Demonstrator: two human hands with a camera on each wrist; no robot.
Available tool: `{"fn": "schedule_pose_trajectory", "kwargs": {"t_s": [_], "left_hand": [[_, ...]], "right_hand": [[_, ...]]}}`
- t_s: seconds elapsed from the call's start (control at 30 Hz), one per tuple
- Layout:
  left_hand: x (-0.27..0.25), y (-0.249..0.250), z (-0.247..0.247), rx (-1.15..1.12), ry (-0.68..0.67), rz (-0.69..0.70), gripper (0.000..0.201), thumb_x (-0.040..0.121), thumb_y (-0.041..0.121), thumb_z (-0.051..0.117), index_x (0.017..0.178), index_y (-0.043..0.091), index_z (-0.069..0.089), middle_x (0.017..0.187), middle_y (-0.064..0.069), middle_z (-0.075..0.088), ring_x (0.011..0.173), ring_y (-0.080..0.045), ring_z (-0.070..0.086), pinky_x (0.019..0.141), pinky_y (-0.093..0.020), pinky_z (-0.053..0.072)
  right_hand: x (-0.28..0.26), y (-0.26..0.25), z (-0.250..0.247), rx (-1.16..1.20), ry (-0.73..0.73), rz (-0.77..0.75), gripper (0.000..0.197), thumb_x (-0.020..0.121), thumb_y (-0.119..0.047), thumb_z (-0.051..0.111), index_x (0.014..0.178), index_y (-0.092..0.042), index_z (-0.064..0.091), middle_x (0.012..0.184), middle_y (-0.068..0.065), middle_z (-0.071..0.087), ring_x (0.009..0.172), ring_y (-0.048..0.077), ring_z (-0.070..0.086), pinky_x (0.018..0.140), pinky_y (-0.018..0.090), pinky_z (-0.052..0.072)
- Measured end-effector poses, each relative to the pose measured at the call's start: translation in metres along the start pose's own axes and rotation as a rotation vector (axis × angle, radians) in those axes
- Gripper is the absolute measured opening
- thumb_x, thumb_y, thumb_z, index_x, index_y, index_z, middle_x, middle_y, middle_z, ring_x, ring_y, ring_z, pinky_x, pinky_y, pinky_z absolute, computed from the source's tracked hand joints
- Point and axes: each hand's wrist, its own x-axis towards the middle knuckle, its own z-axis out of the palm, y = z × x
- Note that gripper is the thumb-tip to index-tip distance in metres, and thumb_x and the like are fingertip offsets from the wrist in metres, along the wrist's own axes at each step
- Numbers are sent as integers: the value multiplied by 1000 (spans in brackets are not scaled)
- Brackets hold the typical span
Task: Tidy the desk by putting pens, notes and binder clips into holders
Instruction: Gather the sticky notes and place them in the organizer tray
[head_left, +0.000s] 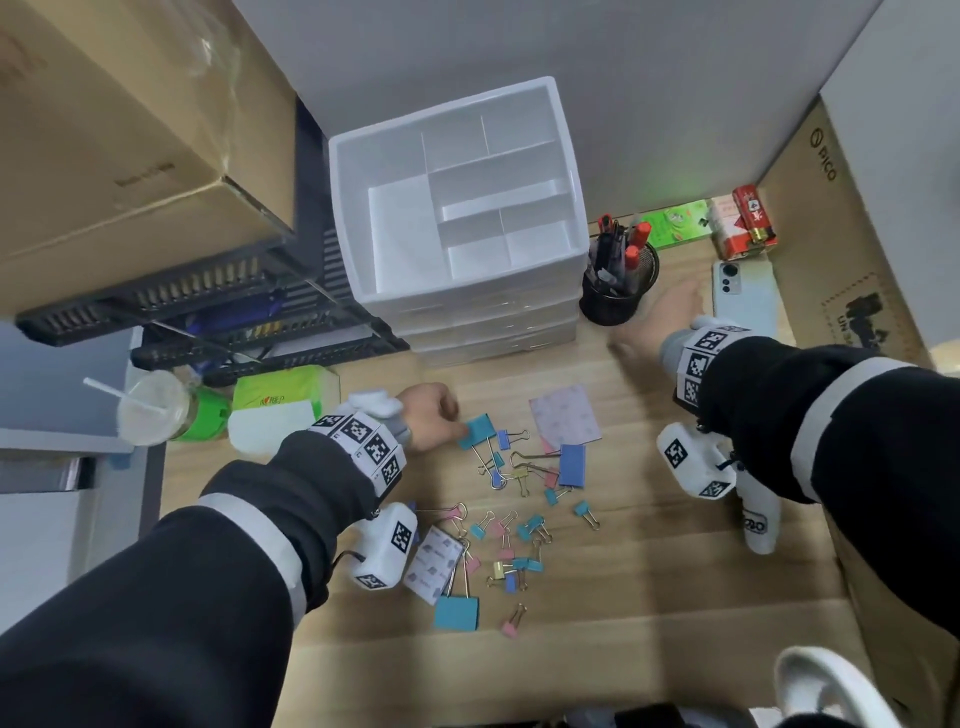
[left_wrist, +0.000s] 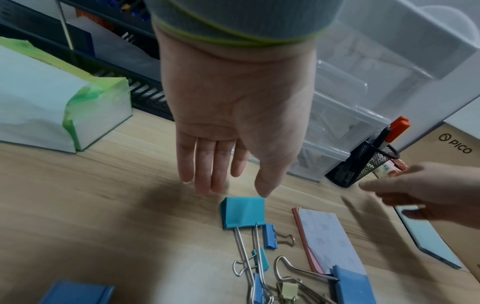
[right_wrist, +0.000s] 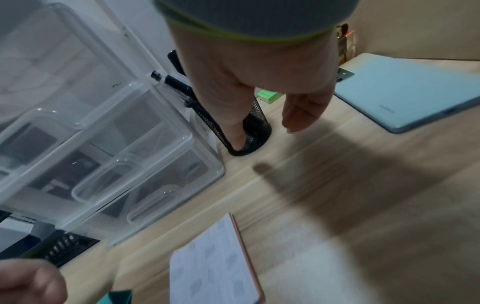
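The left hand (left_wrist: 233, 127) hovered open-fingered over the teal binder clip (left_wrist: 242, 211) to pick it up, while the right hand (right_wrist: 259, 86), empty and relaxed, lay beside the mesh pen cup (head_left: 618, 291).

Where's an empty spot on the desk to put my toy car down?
Bare wood lies along the near edge of the desk, below the scattered binder clips. Another free strip sits between the sticky notes and the right hand. A third lies in front of the tissue pack. The middle is crowded with clips, and the back is filled by the white organizer and pen cup.
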Motion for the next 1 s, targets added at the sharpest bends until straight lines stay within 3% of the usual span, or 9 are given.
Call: {"fn": "schedule_pose_trajectory", "kwargs": {"t_s": [0.13,0.2,0.3,0.4,0.5,0.6,0.77,0.9,1.0], "left_hand": [[-12,-6,1,36,3,2,25,81,31,77,92,19,59,89,2,57,84,-18,54,56,-22,37],[-19,-11,5,69,-8,-8,24,82,32,77,88,19,58,88,1,57,83,-18,54,56,-24,36],[-34,-27,15,92,-16,-31,26,79,30,79,76,21,54,87,0,59,81,-19,56,55,-24,37],[-49,-48,26,122,-64,-62,22,77,30,79,83,16,63,88,-1,64,80,-21,61,65,-27,46],[-62,-66,37,168,-121,-59,26,75,32,79,88,12,70,90,-5,70,76,-21,60,67,-29,49],[-75,-81,51,248,-149,-15,36,75,38,78,92,8,71,86,-4,68,73,-21,57,67,-30,49],[-88,-90,72,251,-101,171,47,68,44,80,104,24,58,89,6,66,83,-20,63,72,-33,53],[-89,-80,79,321,-164,253,68,71,38,80,127,20,46,101,-2,63,89,-24,62,77,-39,54],[-85,-71,82,406,-250,253,71,74,31,79,133,15,42,115,-8,62,100,-27,62,86,-43,54]], "right_hand": [[-24,10,11,-87,-195,21,52,66,-41,78,97,-4,56,97,13,68,87,31,66,79,40,59],[-34,14,24,-155,-262,-12,51,62,-50,75,85,-8,57,87,10,68,80,29,66,76,38,59],[-54,15,44,-241,-318,-52,64,50,-65,69,85,-12,62,77,6,68,73,26,66,75,39,60],[-74,14,64,-281,-314,-79,76,43,-68,69,91,-10,57,79,4,65,73,26,65,73,40,60],[-89,14,72,-296,-258,-103,83,52,-59,82,108,-11,43,95,4,58,86,28,61,75,37,55],[-95,16,81,-302,-228,-105,85,60,-51,88,118,-9,43,101,8,60,90,30,61,72,37,52],[-100,18,83,-297,-257,-134,42,77,-34,75,103,-9,54,85,5,59,80,27,61,73,37,53],[-101,25,86,-128,-193,-152,26,91,-22,55,113,-9,56,107,11,63,93,33,60,86,41,52],[-101,27,82,27,-111,-183,17,95,-17,45,108,-10,52,106,15,65,86,32,55,82,42,49]]}}
